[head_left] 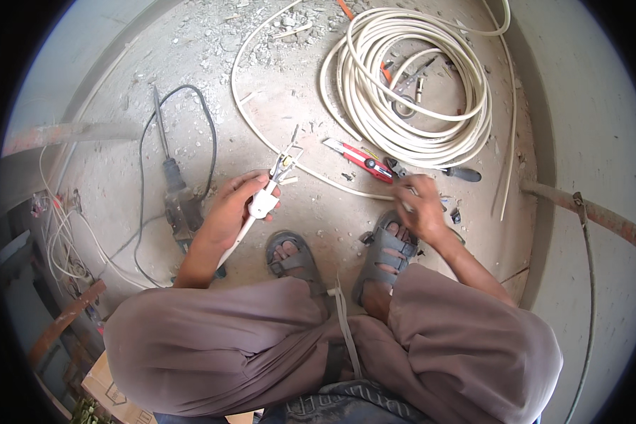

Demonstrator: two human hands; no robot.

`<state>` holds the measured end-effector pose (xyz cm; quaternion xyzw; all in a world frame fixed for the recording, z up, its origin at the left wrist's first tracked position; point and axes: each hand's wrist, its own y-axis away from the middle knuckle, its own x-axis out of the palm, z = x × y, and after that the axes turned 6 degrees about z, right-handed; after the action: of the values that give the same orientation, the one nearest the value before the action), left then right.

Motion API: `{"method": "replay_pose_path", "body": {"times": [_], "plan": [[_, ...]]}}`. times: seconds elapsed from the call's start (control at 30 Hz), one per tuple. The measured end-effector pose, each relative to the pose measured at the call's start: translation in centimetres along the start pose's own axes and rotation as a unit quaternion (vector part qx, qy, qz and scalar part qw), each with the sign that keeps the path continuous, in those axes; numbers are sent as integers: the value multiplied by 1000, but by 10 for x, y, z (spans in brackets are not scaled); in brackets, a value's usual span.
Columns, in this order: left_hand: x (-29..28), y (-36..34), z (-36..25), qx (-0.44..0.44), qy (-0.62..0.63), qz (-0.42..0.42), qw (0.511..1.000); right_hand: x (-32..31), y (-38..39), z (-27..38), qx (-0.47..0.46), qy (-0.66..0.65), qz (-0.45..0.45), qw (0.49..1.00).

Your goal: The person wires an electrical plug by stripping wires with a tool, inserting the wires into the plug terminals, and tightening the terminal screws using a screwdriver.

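My left hand (234, 205) is closed round a white plug-like fitting (263, 203) on the end of a white cable (242, 234). Loose wire ends and a brass-coloured part (286, 162) stick out of its top, too small to make out fully. My right hand (422, 208) hovers low over the floor by my right sandal, its fingers loosely curled and somewhat apart. I see nothing in it, though the palm side is partly hidden. Just beyond its fingertips lies a red utility knife (364, 161). A dark-handled screwdriver (463, 174) is a little farther right.
A large coil of cream cable (346, 78) lies at the far right, with scissors (403, 106) inside it. At left lies a drill (180, 205) with a long bit and black cord. Rubble (261, 42) covers the far floor; walls and pipes flank both sides.
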<state>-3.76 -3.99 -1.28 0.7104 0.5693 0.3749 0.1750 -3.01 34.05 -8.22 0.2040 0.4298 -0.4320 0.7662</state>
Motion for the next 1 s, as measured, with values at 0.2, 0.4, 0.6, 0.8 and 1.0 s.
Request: {"method": "replay_pose_path", "body": {"times": [0.2,0.4,0.6,0.8,1.0], "plan": [[12,-2,7,14,2,-7,1000,62,-48,12,31,55,20,998],[10,2,16,8,6,-11,1000,88,-54,17,47,62,-3,997],[10,-1,25,-14,1,-10,1000,87,-49,23,23,43,-7,999],[9,-5,26,-18,0,5,1000,86,-45,25,23,-7,5,1000],[12,-7,29,-33,-2,-9,999,64,-43,22,181,-246,15,952]]}}
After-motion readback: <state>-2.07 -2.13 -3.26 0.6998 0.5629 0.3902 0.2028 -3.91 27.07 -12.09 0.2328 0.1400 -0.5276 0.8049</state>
